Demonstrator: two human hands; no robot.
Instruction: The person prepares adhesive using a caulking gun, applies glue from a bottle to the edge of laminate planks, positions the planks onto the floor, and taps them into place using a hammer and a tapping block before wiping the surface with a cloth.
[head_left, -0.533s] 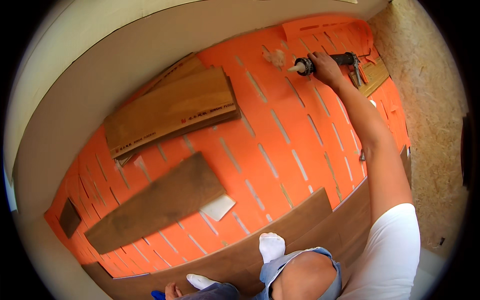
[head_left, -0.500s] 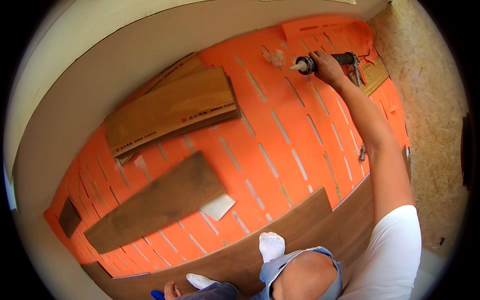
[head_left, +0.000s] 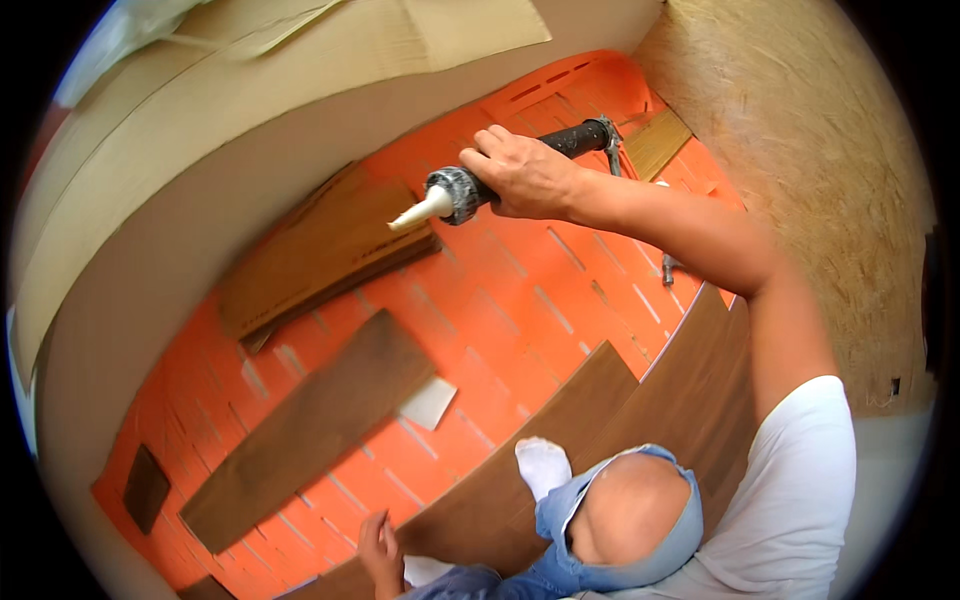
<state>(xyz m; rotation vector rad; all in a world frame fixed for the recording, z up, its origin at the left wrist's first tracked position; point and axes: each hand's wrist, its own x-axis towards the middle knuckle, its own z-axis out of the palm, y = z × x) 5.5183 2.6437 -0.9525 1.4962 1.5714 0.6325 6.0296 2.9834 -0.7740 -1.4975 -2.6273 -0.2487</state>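
Note:
My right hand (head_left: pixel 525 175) is wrapped round the black barrel of a caulking gun (head_left: pixel 575 140), held up over the orange slotted underlay (head_left: pixel 490 320). Its pale tapered nozzle (head_left: pixel 425 208) points left, in front of a stack of brown flooring boards (head_left: pixel 300 290). The gun's handle end lies toward the upper right. Low in view, my left hand (head_left: pixel 380 552) is raised beside my leg, holding nothing, with its fingers loosely apart. A loose dark brown plank (head_left: pixel 310 430) rests on the underlay ahead of it.
Dark planks (head_left: pixel 640 410) are laid under my feet. A white square piece (head_left: pixel 430 403) touches the loose plank's end. A metal tool (head_left: pixel 668 268) lies below my right forearm. A short dark offcut (head_left: pixel 147 488) sits far left; a chipboard surface (head_left: pixel 800 150) rises at right.
My right hand has brought the caulking gun left and nearer, still gripping it. My left hand has risen from beside a blue thing at the lower edge. The view has shifted.

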